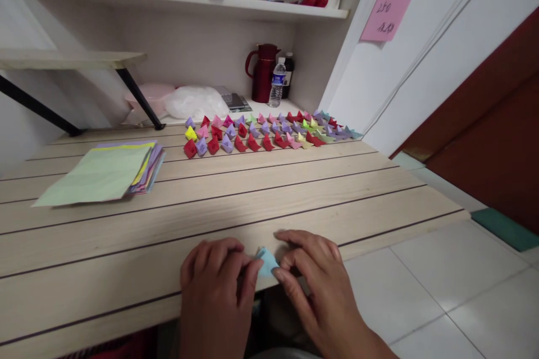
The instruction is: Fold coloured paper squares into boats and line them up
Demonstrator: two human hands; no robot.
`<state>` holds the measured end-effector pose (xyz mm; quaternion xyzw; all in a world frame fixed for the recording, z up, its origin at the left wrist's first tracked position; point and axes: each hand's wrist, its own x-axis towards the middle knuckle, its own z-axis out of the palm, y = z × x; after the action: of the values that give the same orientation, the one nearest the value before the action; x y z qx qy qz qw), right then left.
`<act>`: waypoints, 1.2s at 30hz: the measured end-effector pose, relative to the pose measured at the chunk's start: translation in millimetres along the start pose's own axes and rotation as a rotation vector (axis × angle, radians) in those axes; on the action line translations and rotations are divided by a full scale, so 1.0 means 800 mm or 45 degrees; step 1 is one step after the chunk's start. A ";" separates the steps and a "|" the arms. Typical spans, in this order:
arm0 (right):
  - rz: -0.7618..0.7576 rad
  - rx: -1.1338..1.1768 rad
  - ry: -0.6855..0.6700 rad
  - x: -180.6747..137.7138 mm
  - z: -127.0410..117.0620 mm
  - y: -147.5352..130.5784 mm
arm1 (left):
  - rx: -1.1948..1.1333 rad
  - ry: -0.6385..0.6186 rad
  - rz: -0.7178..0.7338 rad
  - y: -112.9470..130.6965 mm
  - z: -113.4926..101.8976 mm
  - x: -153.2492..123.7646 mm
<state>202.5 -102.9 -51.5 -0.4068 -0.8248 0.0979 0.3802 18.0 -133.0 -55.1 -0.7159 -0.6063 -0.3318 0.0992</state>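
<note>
A small piece of light blue folded paper is between my hands at the table's front edge, its peak pointing up and away. My left hand pinches its left corner between thumb and curled fingers. At the right corner, the thumb and index finger of my right hand pinch the paper, while its other fingers arch above. The fingers partly hide both corners. Farther back on the wooden table, several rows of small folded paper boats stand in red, purple, pink, yellow and blue.
A stack of coloured paper sheets lies at the left, near a small raised shelf on black legs. Behind the boats stand a dark red jug, a water bottle and a white plastic bag. Tiled floor lies right.
</note>
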 end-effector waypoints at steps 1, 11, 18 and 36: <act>0.003 0.001 0.001 0.001 0.000 -0.001 | 0.031 -0.027 -0.004 0.001 0.001 0.003; 0.099 -0.056 0.007 0.007 0.007 -0.007 | 0.162 -0.063 0.007 0.005 0.008 0.004; 0.058 -0.083 -0.026 0.009 0.003 -0.003 | 0.403 -0.112 0.032 0.016 0.011 0.016; -0.247 -0.218 -0.091 -0.001 0.001 0.011 | 0.363 -0.212 0.471 0.001 -0.003 -0.015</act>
<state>207.2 -97.6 -56.3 -0.3525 -0.8787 0.0044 0.3220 17.2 -144.3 -60.4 -0.8182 -0.5118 -0.1592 0.2079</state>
